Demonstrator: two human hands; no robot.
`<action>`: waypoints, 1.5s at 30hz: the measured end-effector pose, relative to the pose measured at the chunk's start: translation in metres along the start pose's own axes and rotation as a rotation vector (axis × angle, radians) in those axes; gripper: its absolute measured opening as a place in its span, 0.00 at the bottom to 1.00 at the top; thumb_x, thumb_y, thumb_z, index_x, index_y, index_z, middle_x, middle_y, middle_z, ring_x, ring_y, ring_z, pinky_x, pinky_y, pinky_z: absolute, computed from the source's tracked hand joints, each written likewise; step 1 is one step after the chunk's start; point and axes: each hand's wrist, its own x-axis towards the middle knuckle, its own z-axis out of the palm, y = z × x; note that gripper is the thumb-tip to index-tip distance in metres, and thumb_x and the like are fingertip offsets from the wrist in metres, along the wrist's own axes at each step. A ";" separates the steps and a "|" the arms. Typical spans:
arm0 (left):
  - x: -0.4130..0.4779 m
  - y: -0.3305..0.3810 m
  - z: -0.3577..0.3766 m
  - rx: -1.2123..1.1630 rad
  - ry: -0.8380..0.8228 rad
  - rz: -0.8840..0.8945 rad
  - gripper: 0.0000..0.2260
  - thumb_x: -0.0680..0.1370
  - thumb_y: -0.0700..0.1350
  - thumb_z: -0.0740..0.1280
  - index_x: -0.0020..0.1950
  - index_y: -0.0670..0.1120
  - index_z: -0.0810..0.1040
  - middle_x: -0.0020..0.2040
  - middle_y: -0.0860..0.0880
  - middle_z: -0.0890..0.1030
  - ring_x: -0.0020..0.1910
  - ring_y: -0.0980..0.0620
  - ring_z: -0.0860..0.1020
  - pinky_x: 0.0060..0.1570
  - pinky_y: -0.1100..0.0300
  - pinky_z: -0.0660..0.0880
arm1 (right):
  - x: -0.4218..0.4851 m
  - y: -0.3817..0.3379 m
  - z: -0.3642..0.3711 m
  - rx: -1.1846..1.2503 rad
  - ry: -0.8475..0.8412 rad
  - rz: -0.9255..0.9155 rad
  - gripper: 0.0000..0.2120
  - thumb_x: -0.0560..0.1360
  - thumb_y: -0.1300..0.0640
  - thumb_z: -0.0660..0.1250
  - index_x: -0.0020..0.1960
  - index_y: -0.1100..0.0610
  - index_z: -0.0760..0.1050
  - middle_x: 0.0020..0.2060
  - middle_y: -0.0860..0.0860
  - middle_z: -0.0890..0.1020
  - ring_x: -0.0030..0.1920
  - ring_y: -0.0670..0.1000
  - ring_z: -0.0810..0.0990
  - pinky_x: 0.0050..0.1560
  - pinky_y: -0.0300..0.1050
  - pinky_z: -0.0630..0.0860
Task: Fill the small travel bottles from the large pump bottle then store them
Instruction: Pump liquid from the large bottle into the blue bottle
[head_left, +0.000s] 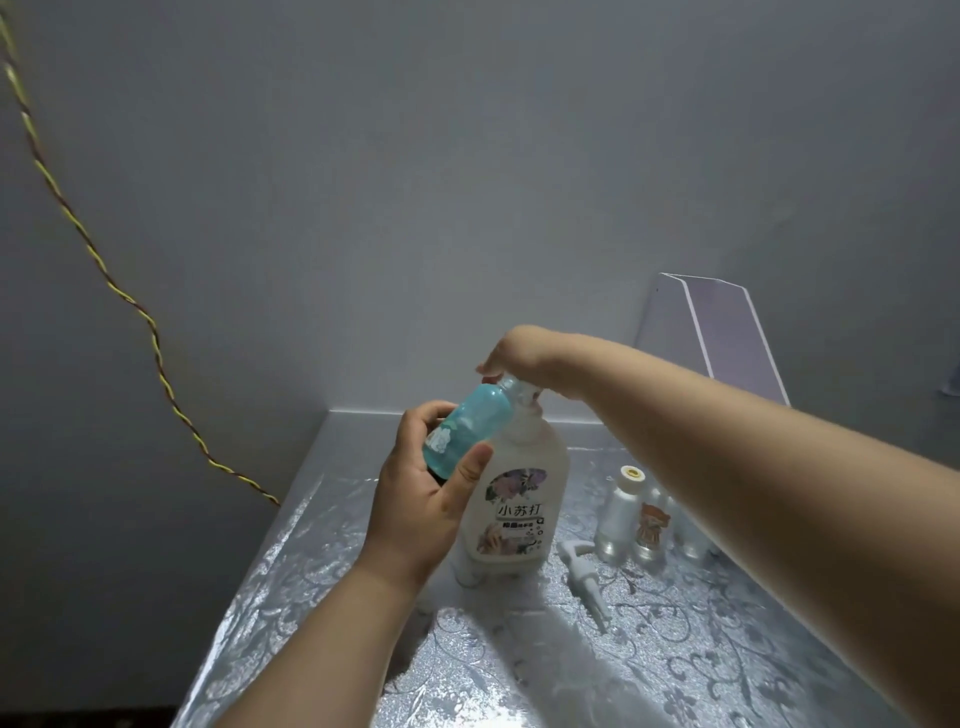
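Mid-filling, seemingly: blue travel bottle (462, 434) gripped tilted by left hand (415, 512) against spout of large pump bottle (514, 499), right hand (519, 353) atop pump, finger curl hidden; clear small bottles (618, 514) waiting on table (727, 649), unstored.

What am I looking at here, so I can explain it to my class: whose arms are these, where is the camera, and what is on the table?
There is no machine. These are a person's two bare arms, filmed by one wide camera worn on the head, looking forward and down. The left hand grips a small blue bottle, tilted, its neck up by the top of the big white bottle. The right hand rests on that top; its fingers are hidden. The big bottle stands on a table with a silver flowered cover. Beside it lies a loose white pump, and a few clear little bottles stand partly behind the right forearm.
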 end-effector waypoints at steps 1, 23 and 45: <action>0.000 0.000 0.001 0.000 -0.002 0.001 0.12 0.72 0.55 0.68 0.52 0.58 0.69 0.44 0.69 0.77 0.39 0.65 0.77 0.36 0.74 0.70 | 0.004 0.002 0.003 -0.006 0.009 0.004 0.16 0.81 0.56 0.59 0.63 0.64 0.75 0.52 0.58 0.76 0.45 0.57 0.76 0.43 0.43 0.73; -0.002 -0.004 0.002 -0.014 0.018 -0.007 0.16 0.69 0.63 0.66 0.53 0.59 0.70 0.46 0.66 0.78 0.40 0.63 0.78 0.37 0.73 0.71 | 0.009 0.004 0.006 -0.052 -0.006 -0.029 0.15 0.81 0.58 0.58 0.63 0.63 0.76 0.59 0.60 0.77 0.46 0.57 0.76 0.46 0.43 0.72; -0.002 -0.004 0.004 -0.034 0.014 -0.003 0.17 0.68 0.63 0.66 0.52 0.58 0.70 0.44 0.66 0.78 0.39 0.63 0.78 0.36 0.74 0.70 | 0.005 0.005 0.006 0.000 -0.010 -0.021 0.15 0.81 0.58 0.59 0.62 0.64 0.76 0.58 0.59 0.75 0.55 0.60 0.77 0.46 0.47 0.74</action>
